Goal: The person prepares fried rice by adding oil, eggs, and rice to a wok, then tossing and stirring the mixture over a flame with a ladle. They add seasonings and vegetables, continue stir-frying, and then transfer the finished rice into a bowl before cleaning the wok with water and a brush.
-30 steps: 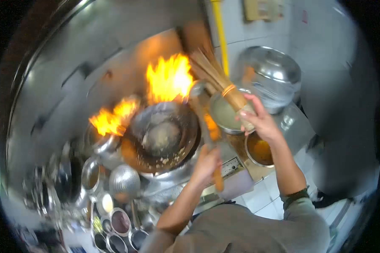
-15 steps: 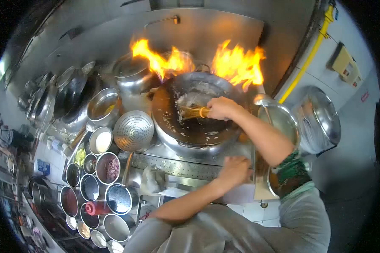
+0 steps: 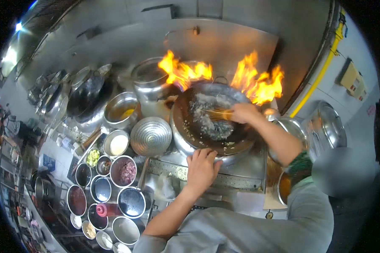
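My right hand (image 3: 245, 114) is wrapped round a bamboo wok brush (image 3: 220, 114), its bristles down inside a large dark wok (image 3: 240, 145). Water and pale food bits swirl in the wok, and more bits stick to its near wall. At the wok's front edge is my left hand (image 3: 203, 165), fingers apart and pointing toward the rim, with nothing visible in it. Just left of the wok lies a perforated strainer (image 3: 151, 135), its long handle pointing toward me.
Tall flames (image 3: 257, 80) rise behind the wok on both sides. A lidded pot (image 3: 150, 78) and a pot with yellow liquid (image 3: 121, 110) stand left. Several ingredient tins crowd the lower left, one with chopped purplish pieces (image 3: 127, 172). Metal pans (image 3: 325, 124) are at the right.
My left hand has moved left and forward to the wok's front edge. The brush has swept inside the wok, where more water now swirls. The whole view has shifted slightly.
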Demonstrator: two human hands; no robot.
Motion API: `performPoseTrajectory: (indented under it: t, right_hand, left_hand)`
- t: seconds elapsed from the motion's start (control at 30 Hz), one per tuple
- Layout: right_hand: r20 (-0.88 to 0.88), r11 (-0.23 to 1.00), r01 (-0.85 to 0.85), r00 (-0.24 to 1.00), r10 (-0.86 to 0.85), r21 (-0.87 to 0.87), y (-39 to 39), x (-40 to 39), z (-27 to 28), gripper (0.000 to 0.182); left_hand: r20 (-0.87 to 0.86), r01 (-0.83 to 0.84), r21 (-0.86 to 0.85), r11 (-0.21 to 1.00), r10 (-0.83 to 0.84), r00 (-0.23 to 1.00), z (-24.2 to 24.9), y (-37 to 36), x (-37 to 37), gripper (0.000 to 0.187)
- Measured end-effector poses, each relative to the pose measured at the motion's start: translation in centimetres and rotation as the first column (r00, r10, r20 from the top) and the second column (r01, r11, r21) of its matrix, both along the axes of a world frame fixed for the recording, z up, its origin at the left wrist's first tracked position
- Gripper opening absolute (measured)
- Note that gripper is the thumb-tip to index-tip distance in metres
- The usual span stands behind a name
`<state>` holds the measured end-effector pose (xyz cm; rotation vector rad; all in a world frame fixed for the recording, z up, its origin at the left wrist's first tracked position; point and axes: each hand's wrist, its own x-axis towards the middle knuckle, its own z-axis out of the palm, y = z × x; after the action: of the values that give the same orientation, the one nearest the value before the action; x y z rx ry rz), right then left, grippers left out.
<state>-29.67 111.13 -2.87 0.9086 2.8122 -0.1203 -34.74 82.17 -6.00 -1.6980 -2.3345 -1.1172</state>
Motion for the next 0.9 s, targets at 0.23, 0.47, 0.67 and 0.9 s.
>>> performPoseTrajectory:
  t: [0.23, 0.47, 0.67, 0.9]
  right_hand:
    - [-0.018, 0.993, -0.097, 0.995, 0.096, -0.073, 0.5, -0.6, 0.1, 0.042]
    - [-0.178, 0.982, -0.189, 0.967, 0.182, -0.022, 3.3, 0.6, -1.8, 0.040]
    - [-0.207, 0.991, -0.130, 0.970, 0.130, 0.015, -0.4, 1.4, -3.8, 0.038]
    - [-0.161, 0.984, 0.166, 0.975, -0.155, 0.058, 3.0, 3.5, -3.8, 0.031]
  left_hand:
    - [0.012, -0.007, 0.020, 1.000, 0.007, 1.000, 0.7, -1.3, 0.1, 0.029]
    - [0.007, -0.020, -0.030, 0.999, 0.020, 1.000, 0.5, -1.7, -0.3, 0.027]
    - [0.005, 0.029, -0.053, 0.998, -0.029, 1.000, 0.9, -1.8, 1.1, 0.022]
    - [0.054, -0.091, -0.132, 0.987, 0.098, 0.994, -0.4, -5.5, -1.4, 0.023]
